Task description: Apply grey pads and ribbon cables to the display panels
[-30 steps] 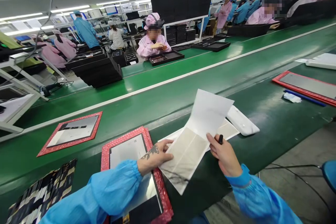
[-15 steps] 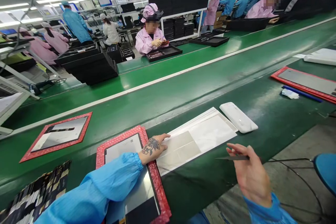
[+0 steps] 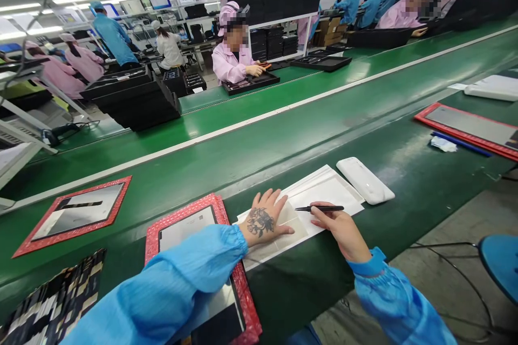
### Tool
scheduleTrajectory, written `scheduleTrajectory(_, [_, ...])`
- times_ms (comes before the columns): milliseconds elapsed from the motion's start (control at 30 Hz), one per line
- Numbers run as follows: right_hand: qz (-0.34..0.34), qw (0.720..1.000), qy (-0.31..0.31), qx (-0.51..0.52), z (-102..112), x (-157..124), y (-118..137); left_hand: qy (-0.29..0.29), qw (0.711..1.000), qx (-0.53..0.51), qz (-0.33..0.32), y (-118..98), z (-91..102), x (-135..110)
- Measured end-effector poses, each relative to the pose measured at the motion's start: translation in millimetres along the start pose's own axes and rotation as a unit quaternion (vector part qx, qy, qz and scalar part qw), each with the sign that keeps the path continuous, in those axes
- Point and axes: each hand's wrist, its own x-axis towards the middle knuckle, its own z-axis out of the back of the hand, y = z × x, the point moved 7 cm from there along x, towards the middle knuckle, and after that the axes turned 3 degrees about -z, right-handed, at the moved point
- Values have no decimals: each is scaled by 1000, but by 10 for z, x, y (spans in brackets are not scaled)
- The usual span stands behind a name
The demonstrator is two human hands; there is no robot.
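Observation:
My left hand lies flat with fingers spread on a stack of white paper sheets on the green bench. My right hand rests just right of it and pinches black tweezers, whose tips point left over the sheets. A tablet-like panel in a red foam frame lies under my left forearm. A white oblong block sits just beyond the sheets on the right.
A second red-framed panel lies at left, a third at far right beside a blue pen. Striped strips fill the lower left corner. Workers in pink and blue sit across the green conveyor, with black trays.
The lifted top sheet was laid flat. My left hand slid right and flattened on the sheets. My right hand swung away, then came back with the tweezers over the paper.

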Motion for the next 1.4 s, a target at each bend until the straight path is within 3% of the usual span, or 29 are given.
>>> scheduleTrajectory(100, [-18,999,-3,-29,0,61,-45,43,999,-16,-27,-60,-128,232])
scheduleTrajectory(233, [-3,997,-37,-64,45,123,-79,76,996,-26,-23,-25,-217,310])
scheduleTrajectory(500, [6,994,-25,-104,23,161,-135,64,996,-66,-8,90,-303,312])
scheduleTrajectory(1100, [-23,996,-2,-83,-25,185,-97,62,996,-67,-2,82,-296,324])
scheduleTrajectory(1300, [16,994,-25,-109,-48,131,-81,55,995,-81,-2,101,-283,322])
scheduleTrajectory(1400, [50,989,-40,-137,-47,68,-17,77,991,-111,9,99,-219,332])
